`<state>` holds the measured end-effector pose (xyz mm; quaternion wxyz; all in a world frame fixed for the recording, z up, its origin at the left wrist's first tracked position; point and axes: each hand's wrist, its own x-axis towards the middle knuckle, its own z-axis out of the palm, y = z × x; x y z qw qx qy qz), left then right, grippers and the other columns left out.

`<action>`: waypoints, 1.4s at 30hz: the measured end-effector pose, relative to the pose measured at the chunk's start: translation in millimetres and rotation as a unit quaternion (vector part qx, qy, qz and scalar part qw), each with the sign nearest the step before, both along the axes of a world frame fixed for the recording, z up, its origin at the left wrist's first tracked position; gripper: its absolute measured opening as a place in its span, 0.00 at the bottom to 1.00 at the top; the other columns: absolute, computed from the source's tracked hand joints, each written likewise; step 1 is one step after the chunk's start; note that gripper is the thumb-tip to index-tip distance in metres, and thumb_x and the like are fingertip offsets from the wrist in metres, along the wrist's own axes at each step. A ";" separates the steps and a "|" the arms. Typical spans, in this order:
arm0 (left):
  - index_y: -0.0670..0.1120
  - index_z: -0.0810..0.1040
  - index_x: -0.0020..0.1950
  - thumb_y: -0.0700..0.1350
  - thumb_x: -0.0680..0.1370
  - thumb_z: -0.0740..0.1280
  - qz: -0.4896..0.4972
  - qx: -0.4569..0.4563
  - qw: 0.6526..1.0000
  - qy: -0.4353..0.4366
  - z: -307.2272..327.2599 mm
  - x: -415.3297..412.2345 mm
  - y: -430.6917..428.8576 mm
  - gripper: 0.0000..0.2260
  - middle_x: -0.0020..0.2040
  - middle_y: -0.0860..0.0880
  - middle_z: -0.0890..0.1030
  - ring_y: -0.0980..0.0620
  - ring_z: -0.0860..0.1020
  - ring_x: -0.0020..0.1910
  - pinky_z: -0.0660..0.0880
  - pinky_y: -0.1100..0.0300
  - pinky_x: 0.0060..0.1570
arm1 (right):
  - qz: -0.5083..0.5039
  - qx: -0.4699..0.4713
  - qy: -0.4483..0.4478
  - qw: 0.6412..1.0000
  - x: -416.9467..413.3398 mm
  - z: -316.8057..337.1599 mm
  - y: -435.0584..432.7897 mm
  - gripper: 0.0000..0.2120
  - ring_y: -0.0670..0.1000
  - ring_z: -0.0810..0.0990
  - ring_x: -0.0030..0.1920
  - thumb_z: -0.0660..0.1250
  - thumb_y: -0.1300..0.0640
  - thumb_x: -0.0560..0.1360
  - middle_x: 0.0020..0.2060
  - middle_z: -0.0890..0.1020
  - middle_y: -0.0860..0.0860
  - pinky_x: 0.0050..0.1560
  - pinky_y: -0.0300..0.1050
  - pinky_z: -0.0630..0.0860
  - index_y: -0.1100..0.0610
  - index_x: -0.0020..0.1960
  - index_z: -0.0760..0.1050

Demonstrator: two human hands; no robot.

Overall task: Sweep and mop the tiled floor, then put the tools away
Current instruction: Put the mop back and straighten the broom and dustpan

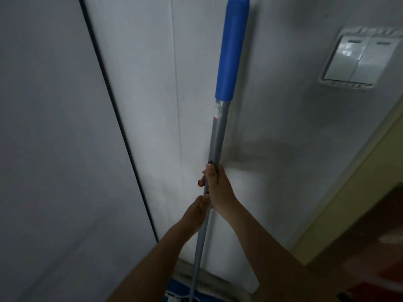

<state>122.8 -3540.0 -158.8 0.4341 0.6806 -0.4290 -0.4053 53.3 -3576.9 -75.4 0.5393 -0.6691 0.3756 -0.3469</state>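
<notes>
A mop stands nearly upright against the white wall. Its grey metal pole ends in a long blue grip that runs out of the top of the view. My right hand grips the pole about halfway up, fingers wrapped round it. Just below, my left hand holds the same pole. The mop head, blue with a pale fringe, lies on the floor at the wall's foot, partly hidden by my arms.
A white double light switch sits on the wall at the upper right. A dark vertical seam divides the wall panels on the left. A cream door frame and reddish-brown floor lie to the right.
</notes>
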 end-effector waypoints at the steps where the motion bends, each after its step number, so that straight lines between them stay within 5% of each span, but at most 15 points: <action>1: 0.46 0.70 0.53 0.49 0.84 0.47 0.000 0.018 1.000 -0.008 0.6 -0.9 -5.1 0.14 0.57 0.46 0.74 0.51 0.71 0.57 0.67 0.54 0.63 | -0.009 0.008 0.000 1.000 -1.2 0.2 -4.4 0.11 0.46 0.77 0.40 0.50 0.45 0.81 0.36 0.75 0.48 0.48 0.49 0.74 0.48 0.46 0.66; 6: 0.44 0.71 0.64 0.52 0.83 0.47 0.005 0.058 0.998 -0.038 2.6 -16.3 -24.0 0.20 0.64 0.46 0.73 0.48 0.71 0.63 0.66 0.55 0.62 | -0.049 0.032 -0.003 0.998 -16.9 -3.2 -23.0 0.14 0.47 0.78 0.40 0.52 0.44 0.80 0.37 0.76 0.49 0.46 0.46 0.74 0.52 0.47 0.69; 13: 0.45 0.72 0.65 0.55 0.82 0.48 -0.006 0.075 0.994 -0.084 -1.9 -37.1 -50.3 0.22 0.65 0.43 0.75 0.46 0.72 0.64 0.67 0.55 0.60 | -0.082 0.042 0.019 0.996 -45.2 -7.6 -51.7 0.14 0.56 0.82 0.47 0.57 0.44 0.79 0.41 0.81 0.53 0.52 0.51 0.78 0.50 0.41 0.73; 19: 0.45 0.73 0.63 0.56 0.82 0.47 -0.013 0.079 0.991 -0.112 -0.2 -40.2 -54.0 0.22 0.62 0.43 0.77 0.46 0.74 0.61 0.69 0.57 0.59 | -0.083 0.010 0.068 0.994 -60.4 -2.6 -54.6 0.22 0.55 0.80 0.50 0.57 0.44 0.79 0.49 0.82 0.59 0.50 0.42 0.73 0.62 0.55 0.78; 22: 0.45 0.72 0.65 0.55 0.82 0.47 -0.046 0.065 0.985 -0.155 3.2 -53.9 -54.6 0.22 0.63 0.44 0.76 0.47 0.74 0.61 0.66 0.61 0.54 | -0.118 0.011 0.044 0.992 -74.1 -6.9 -52.8 0.19 0.51 0.79 0.48 0.58 0.47 0.80 0.48 0.82 0.54 0.48 0.37 0.73 0.59 0.57 0.78; 26: 0.45 0.73 0.63 0.57 0.82 0.47 -0.064 0.060 0.985 -0.149 4.1 -68.8 -54.2 0.23 0.61 0.43 0.77 0.48 0.75 0.55 0.69 0.57 0.56 | -0.114 0.052 0.030 0.992 -90.3 -6.2 -54.5 0.18 0.55 0.79 0.55 0.59 0.46 0.79 0.45 0.78 0.47 0.60 0.53 0.75 0.55 0.59 0.78; 32: 0.45 0.71 0.68 0.58 0.82 0.46 -0.061 0.094 0.983 -0.146 10.9 -71.0 -53.8 0.25 0.66 0.42 0.74 0.44 0.72 0.65 0.67 0.56 0.61 | -0.114 0.063 0.021 0.991 -90.2 -6.9 -54.0 0.09 0.56 0.79 0.56 0.61 0.45 0.78 0.44 0.80 0.47 0.61 0.57 0.74 0.43 0.44 0.78; 36: 0.44 0.69 0.69 0.59 0.81 0.45 -0.058 0.119 0.975 -0.180 18.6 -71.1 -47.7 0.27 0.68 0.42 0.73 0.44 0.71 0.65 0.66 0.57 0.60 | -0.139 0.025 0.060 0.988 -90.6 -2.3 -46.5 0.21 0.53 0.78 0.52 0.57 0.45 0.80 0.53 0.81 0.56 0.57 0.45 0.75 0.59 0.59 0.78; 42: 0.44 0.71 0.66 0.62 0.80 0.47 -0.033 0.123 0.976 -0.179 25.3 -69.9 -40.1 0.28 0.63 0.43 0.76 0.46 0.74 0.59 0.66 0.58 0.52 | -0.115 0.040 0.117 0.986 -96.3 0.5 -41.7 0.25 0.55 0.78 0.51 0.55 0.43 0.80 0.50 0.79 0.58 0.48 0.39 0.69 0.64 0.57 0.76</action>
